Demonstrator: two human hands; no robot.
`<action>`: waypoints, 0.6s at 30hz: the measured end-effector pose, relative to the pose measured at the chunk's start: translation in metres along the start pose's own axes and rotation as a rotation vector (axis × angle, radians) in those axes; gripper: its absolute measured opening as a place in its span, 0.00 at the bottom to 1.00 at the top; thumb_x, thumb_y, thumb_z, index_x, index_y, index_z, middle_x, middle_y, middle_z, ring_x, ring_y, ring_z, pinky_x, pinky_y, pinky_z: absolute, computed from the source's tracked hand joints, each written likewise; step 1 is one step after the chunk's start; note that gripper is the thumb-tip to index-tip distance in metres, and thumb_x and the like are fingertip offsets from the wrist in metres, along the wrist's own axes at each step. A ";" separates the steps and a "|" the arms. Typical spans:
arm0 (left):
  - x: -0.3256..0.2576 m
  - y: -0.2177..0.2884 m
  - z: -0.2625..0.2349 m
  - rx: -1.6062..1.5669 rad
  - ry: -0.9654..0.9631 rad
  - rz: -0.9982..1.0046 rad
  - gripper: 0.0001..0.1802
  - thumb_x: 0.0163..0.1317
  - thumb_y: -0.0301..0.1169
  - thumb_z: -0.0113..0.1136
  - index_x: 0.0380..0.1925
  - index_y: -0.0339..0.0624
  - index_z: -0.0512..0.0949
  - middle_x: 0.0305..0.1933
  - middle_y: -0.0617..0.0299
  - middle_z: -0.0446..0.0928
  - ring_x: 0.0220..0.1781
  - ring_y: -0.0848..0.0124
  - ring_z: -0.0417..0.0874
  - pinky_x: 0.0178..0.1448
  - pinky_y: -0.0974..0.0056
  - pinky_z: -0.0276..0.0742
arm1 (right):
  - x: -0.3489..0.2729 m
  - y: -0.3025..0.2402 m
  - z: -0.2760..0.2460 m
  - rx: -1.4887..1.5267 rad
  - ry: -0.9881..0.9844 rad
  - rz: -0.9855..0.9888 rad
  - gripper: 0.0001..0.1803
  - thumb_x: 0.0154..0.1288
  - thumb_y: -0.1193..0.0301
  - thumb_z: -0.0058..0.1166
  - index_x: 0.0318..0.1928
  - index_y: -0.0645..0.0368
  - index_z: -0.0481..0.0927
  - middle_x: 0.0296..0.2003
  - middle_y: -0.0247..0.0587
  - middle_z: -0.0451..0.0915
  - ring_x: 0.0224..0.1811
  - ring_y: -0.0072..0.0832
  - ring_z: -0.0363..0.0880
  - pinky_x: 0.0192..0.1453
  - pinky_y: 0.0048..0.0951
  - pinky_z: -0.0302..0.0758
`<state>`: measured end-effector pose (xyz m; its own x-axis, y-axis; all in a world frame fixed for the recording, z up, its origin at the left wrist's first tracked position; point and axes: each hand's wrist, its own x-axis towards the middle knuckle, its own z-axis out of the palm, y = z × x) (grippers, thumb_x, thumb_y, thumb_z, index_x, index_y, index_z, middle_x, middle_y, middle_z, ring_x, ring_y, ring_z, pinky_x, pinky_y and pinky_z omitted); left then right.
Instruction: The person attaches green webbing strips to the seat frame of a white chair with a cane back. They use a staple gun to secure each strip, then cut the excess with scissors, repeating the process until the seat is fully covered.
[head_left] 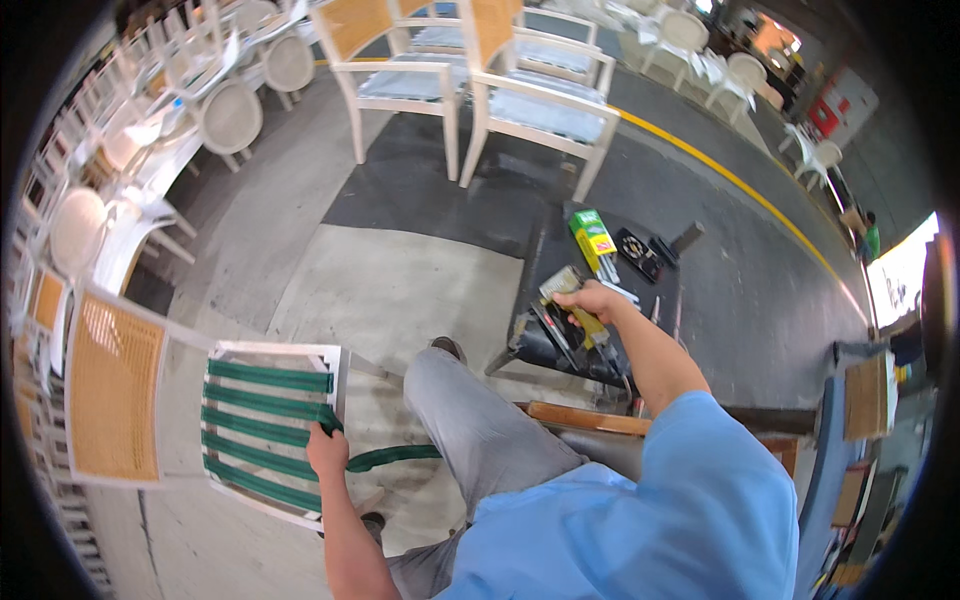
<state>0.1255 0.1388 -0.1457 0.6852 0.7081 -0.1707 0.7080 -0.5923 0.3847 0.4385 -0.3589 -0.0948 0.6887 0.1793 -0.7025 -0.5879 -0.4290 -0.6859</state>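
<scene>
To my left a white chair frame (342,385) lies with several green webbing straps (262,403) stretched across its seat opening. My left hand (326,450) is closed on the green webbing at the seat's right edge, and a loose tail of it (395,457) runs toward my leg. On my right, my right hand (597,303) grips a yellowish staple gun (590,328) over a black padded stool (545,260). The fingers partly cover the tool. Beside it stands a green and yellow box (592,232) with silver staple strips (607,268) at its near end.
A black case (638,254) with small parts and several hand tools share the stool top. The chair's woven cane back (115,388) extends left. White armchairs (545,105) stand ahead, and stacked chair frames (230,115) line the far left. A yellow line (730,175) crosses the floor.
</scene>
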 end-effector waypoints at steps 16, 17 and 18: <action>-0.122 0.012 0.010 -0.094 -0.111 0.029 0.28 0.64 0.52 0.65 0.37 0.32 0.78 0.41 0.36 0.82 0.47 0.37 0.83 0.52 0.42 0.78 | -0.096 0.109 -0.086 -0.752 0.631 0.192 0.50 0.51 0.46 0.73 0.71 0.58 0.71 0.61 0.57 0.81 0.64 0.51 0.81 0.68 0.45 0.76; -0.124 0.012 0.008 -0.109 -0.117 0.042 0.28 0.64 0.53 0.64 0.39 0.33 0.80 0.42 0.37 0.83 0.47 0.38 0.83 0.52 0.42 0.78 | -0.092 0.118 -0.077 -0.711 0.678 0.116 0.52 0.48 0.50 0.75 0.72 0.57 0.69 0.60 0.59 0.82 0.63 0.52 0.81 0.67 0.45 0.77; -0.124 0.014 0.001 -0.110 -0.167 0.007 0.28 0.64 0.53 0.64 0.40 0.33 0.80 0.43 0.36 0.83 0.48 0.38 0.84 0.53 0.43 0.78 | -0.090 0.127 -0.069 -0.658 0.691 0.076 0.53 0.45 0.54 0.77 0.72 0.57 0.69 0.59 0.62 0.81 0.64 0.53 0.81 0.67 0.45 0.77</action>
<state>0.0505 0.0423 -0.1201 0.7152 0.6253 -0.3120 0.6865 -0.5450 0.4814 0.3311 -0.4911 -0.1053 0.8807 -0.3412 -0.3286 -0.4298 -0.8672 -0.2513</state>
